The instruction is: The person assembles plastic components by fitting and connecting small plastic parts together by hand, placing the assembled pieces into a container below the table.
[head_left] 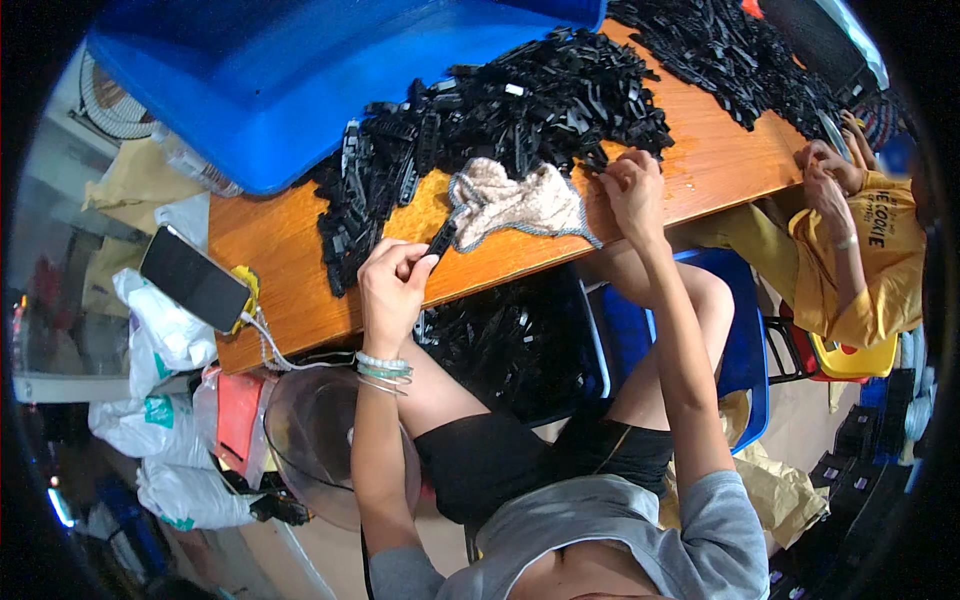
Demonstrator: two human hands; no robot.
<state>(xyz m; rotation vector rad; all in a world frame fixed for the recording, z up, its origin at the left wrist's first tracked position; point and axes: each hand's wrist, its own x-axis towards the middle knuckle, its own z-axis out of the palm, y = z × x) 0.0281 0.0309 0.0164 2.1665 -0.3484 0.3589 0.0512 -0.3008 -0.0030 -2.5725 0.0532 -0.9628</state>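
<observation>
In my left hand (pixel 393 283), at the table's near edge, a small black plastic part (pixel 441 240) is pinched between thumb and fingers and points up to the right. Bracelets circle that wrist. My right hand (pixel 635 193) is at the near right side of a heap of black plastic parts (pixel 540 100). Its fingers are closed together at the heap's edge, and whatever they may hold is hidden. Between the two hands lies a crumpled beige cloth (pixel 515 203) with a grey edge.
A large blue bin (pixel 270 100) stands behind the wooden table's (pixel 285 320) heap. A phone (pixel 195 278) is mounted at the left, its cable hanging. More black parts (pixel 735 70) lie far right, near another person's hands (pixel 828 170). Below is a crate (pixel 590 340) of black parts.
</observation>
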